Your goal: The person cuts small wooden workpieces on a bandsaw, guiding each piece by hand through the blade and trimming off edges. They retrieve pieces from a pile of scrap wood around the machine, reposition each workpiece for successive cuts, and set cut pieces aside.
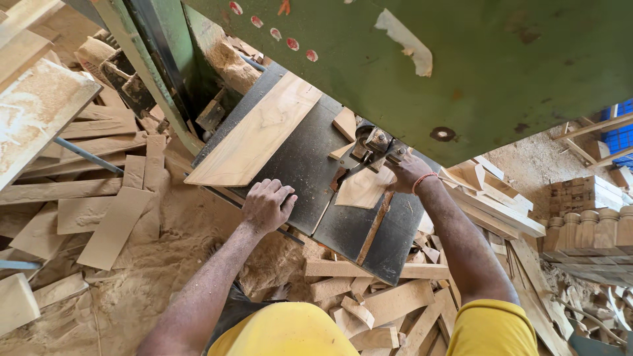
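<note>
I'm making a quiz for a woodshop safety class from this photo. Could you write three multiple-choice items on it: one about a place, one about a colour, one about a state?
1. Where does the left hand rest?
A. On the near edge of the dark saw table
B. On the sawdust floor
C. On the blue crate

2. What colour is the machine housing above the table?
A. Red
B. Green
C. White

3. How does the long plank lie?
A. Standing upright
B. Held in the air
C. Flat on the table

Answers: 1 A, the fingers lie over the table's edge. 2 B, the big panel is painted green. 3 C, it lies flat, beyond the left hand.
</note>
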{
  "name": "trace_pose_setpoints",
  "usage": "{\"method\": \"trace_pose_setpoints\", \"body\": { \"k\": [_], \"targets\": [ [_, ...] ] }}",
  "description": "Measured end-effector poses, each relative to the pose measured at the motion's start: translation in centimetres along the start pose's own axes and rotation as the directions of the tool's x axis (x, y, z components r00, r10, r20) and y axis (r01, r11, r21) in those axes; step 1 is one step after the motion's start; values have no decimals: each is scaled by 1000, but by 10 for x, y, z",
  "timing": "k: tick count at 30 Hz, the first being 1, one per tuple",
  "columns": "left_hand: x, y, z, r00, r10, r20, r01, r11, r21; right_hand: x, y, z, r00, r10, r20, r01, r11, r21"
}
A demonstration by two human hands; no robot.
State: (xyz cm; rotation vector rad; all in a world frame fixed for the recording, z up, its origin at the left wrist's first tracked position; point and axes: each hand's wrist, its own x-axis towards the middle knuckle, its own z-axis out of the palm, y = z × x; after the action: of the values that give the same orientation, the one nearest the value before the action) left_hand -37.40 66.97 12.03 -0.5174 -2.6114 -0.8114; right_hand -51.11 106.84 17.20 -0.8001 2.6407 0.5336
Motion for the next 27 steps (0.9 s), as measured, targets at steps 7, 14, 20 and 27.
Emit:
{"method": "trace_pose_setpoints", "body": {
  "k": [7,14,20,27],
  "targets": [
    [-1,-1,3,1000,15,-9,-15,1000,5,-6,-5,-17,998,36,-50,-34,998,49],
    [-2,0,2,1000,16,-5,-16,1000,15,-19,-19,-36,997,73,-12,-73,997,37],
    [-2,-1,1,1000,12,28,-13,1000,24,-29,-28,-43,986,157,47,-158,987,26],
    [-2,1,1,999,7,31,-8,999,35,-36,-31,-45,980,196,23,-198,965,171]
  ]
}}
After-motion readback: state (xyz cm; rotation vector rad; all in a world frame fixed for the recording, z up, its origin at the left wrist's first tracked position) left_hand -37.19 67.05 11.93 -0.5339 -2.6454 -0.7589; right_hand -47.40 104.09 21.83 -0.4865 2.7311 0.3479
